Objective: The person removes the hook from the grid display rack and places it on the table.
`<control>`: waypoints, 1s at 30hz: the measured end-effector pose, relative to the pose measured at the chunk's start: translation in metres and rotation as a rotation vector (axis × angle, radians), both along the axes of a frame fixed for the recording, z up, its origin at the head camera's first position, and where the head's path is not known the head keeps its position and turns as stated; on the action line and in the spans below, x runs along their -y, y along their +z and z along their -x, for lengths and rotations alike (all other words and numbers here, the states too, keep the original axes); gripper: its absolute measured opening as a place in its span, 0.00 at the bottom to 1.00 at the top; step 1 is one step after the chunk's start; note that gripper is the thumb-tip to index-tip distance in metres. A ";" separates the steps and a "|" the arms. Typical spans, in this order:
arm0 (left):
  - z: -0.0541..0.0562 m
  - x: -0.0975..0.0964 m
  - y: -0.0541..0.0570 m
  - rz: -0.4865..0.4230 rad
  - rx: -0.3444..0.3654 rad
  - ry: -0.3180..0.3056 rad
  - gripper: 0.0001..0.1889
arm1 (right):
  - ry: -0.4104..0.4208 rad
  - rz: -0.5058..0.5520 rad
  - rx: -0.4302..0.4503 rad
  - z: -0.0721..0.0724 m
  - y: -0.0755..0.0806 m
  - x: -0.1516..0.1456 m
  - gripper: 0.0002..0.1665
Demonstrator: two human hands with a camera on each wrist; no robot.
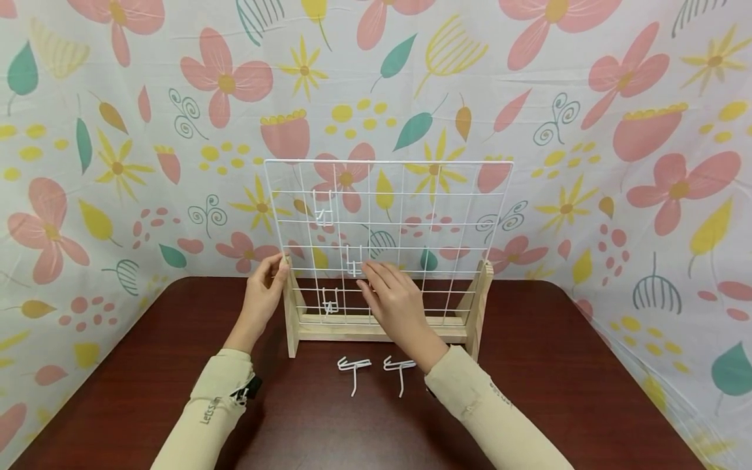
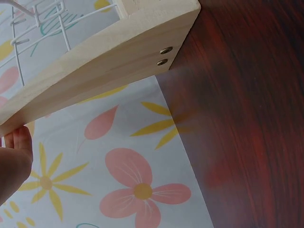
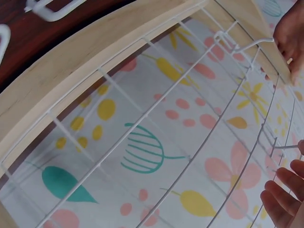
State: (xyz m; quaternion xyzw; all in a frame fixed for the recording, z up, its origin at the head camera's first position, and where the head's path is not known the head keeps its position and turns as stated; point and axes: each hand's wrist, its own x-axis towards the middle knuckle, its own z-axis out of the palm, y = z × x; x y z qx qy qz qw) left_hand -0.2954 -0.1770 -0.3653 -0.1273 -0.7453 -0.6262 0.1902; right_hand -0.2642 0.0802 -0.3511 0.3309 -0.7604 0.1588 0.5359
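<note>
A white wire grid panel (image 1: 384,222) stands upright in a wooden stand (image 1: 382,333). My left hand (image 1: 264,294) grips the top of the stand's left side piece; in the left wrist view its fingers (image 2: 21,140) lie against the wood. My right hand (image 1: 396,303) is in front of the grid, with its fingertips at the prong of the middle wire hook (image 1: 354,266). In the right wrist view a fingertip meets that prong's end, and the other fingers (image 3: 282,190) are spread below. Two more hooks hang on the grid, an upper hook (image 1: 323,212) and a lower hook (image 1: 330,303).
Two loose white hooks lie on the dark wooden table in front of the stand, a left one (image 1: 354,372) and a right one (image 1: 401,372), the latter near my right forearm. A flower-patterned cloth (image 1: 376,78) hangs behind and along the sides of the table (image 1: 317,431).
</note>
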 end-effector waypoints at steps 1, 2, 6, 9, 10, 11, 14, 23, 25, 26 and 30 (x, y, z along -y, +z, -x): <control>0.003 0.001 -0.003 0.000 -0.013 0.004 0.20 | -0.005 0.003 0.003 0.000 0.000 0.001 0.19; 0.003 0.000 -0.004 -0.004 -0.026 0.005 0.20 | -0.010 0.004 0.003 0.001 0.000 0.003 0.19; 0.002 0.001 -0.005 -0.001 -0.037 0.009 0.20 | -0.026 0.007 0.017 0.001 0.001 0.008 0.18; 0.001 0.001 -0.004 0.006 -0.027 0.007 0.20 | -0.038 0.013 0.030 0.001 0.001 0.010 0.17; 0.000 0.001 -0.003 0.007 -0.023 0.004 0.20 | -0.043 0.015 0.031 0.002 0.000 0.011 0.17; 0.000 0.000 -0.003 0.007 -0.021 0.003 0.21 | -0.046 0.017 0.031 0.003 0.000 0.012 0.17; 0.000 0.000 -0.003 0.003 -0.019 0.000 0.21 | -0.055 0.026 0.027 0.004 -0.001 0.014 0.17; 0.003 0.000 -0.005 0.000 -0.046 -0.004 0.20 | -0.046 0.067 0.013 0.006 -0.001 0.018 0.15; 0.003 0.000 -0.005 -0.002 -0.046 0.004 0.20 | -0.044 0.074 0.016 0.006 -0.001 0.019 0.14; 0.003 0.000 -0.005 0.002 -0.046 0.005 0.20 | -0.044 0.078 0.017 0.006 -0.001 0.019 0.13; 0.002 -0.001 -0.004 0.009 -0.039 0.014 0.20 | -0.043 0.107 0.022 0.006 -0.002 0.022 0.14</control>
